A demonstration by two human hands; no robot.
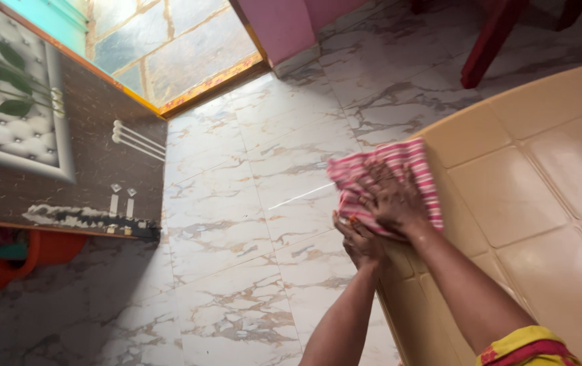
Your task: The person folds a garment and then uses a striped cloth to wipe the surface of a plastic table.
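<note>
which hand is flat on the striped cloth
The right hand presses flat on the red and white striped cloth atop the tan table; the left hand grips the table's edge below.

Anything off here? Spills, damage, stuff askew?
Nothing stands out. The right hand presses a red-striped cloth flat on the tan plastic table; the left hand grips the table's edge. No spill or damage shows on the marble floor.

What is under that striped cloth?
The striped cloth lies on the corner of a tan plastic table, with the right hand pressed on top. The left hand grips the table's edge just below. The tabletop beneath the cloth is covered.
</note>
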